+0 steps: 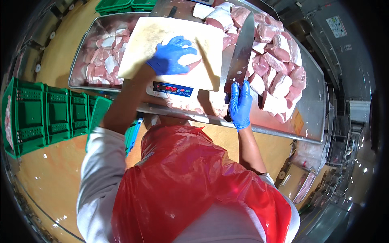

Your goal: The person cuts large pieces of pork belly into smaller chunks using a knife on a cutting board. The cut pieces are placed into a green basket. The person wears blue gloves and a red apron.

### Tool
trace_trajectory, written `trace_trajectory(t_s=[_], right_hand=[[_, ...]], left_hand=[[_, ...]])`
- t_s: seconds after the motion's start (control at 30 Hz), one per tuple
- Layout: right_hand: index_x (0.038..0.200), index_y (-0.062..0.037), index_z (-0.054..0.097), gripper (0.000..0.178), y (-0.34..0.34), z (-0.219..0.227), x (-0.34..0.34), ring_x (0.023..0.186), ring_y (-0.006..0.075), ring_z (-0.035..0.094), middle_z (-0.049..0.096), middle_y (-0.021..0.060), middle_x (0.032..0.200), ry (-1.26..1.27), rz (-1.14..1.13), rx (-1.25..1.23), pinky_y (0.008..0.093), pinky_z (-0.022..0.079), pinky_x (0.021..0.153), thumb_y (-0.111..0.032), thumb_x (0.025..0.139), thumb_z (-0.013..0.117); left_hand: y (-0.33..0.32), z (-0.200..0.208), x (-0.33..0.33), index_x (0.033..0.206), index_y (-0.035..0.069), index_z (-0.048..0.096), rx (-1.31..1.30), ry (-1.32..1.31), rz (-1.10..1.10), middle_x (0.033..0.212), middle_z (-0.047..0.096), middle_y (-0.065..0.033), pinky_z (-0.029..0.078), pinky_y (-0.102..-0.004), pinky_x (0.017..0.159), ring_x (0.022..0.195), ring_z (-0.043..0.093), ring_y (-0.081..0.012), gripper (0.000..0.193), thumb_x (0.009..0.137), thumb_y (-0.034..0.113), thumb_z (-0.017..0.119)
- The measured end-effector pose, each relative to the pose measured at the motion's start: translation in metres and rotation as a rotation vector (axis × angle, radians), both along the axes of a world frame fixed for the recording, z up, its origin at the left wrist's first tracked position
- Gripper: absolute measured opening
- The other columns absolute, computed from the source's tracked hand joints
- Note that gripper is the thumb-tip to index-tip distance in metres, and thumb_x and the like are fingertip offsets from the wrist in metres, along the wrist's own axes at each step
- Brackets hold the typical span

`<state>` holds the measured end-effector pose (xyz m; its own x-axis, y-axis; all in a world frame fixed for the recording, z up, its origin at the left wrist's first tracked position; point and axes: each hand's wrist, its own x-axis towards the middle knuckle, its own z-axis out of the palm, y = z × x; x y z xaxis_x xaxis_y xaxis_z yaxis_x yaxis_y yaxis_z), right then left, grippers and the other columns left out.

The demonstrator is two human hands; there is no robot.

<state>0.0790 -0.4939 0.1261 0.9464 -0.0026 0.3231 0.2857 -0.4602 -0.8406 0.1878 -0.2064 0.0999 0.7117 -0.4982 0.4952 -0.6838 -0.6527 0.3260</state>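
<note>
So the meat (187,61) sits on the board (146,36) atop the scale (172,89), my left hand (170,56) spread flat over it. Looks soft, wet and slippery, so I'd pin it from above. Right hand (240,104) is wrapped tight round the knife (240,54), blade up.

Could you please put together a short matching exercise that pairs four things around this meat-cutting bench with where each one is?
Things:
1. Large steel-bladed knife
2. Pale rectangular cutting board
3. Green slatted plastic crate
4. Piece of raw pink meat with a white fat side

Places:
A. On the orange floor to the person's left
B. Under the blue-gloved left hand
C. On top of the digital scale
D. In the blue-gloved right hand, blade pointing away from the person

Pairs: 1-D, 2-C, 3-A, 4-B
</note>
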Motion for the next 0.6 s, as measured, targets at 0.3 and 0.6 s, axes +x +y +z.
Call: trace_trajectory(t_s=[0.3, 0.6], right_hand=[[0.103, -0.0006, 0.051, 0.014, 0.016, -0.024, -0.034, 0.054, 0.0119, 0.056, 0.060, 0.0077, 0.066, 0.153, 0.080, -0.189, 0.0311, 0.044, 0.049, -0.014, 0.104, 0.056], [0.107, -0.0038, 0.052, 0.018, 0.127, -0.023, 0.017, 0.072, 0.0435, 0.067, 0.068, 0.0233, 0.088, -0.139, 0.369, -0.424, 0.0482, 0.054, 0.058, -0.015, 0.098, 0.063]], left_hand=[[0.055, -0.022, -0.096, 0.133, 0.008, 0.061, -0.328, 0.207, 0.060, 0.160, 0.032, -0.0180, 0.029, -0.0510, 0.119, 0.148, 0.028, -0.0393, 0.052, 0.081, 0.005, 0.057], [0.057, -0.047, -0.168, 0.113, 0.000, 0.067, -0.622, 0.135, 0.475, 0.113, 0.069, -0.0195, 0.051, -0.0422, 0.097, 0.107, 0.066, -0.0360, 0.024, 0.091, 0.003, 0.057]])
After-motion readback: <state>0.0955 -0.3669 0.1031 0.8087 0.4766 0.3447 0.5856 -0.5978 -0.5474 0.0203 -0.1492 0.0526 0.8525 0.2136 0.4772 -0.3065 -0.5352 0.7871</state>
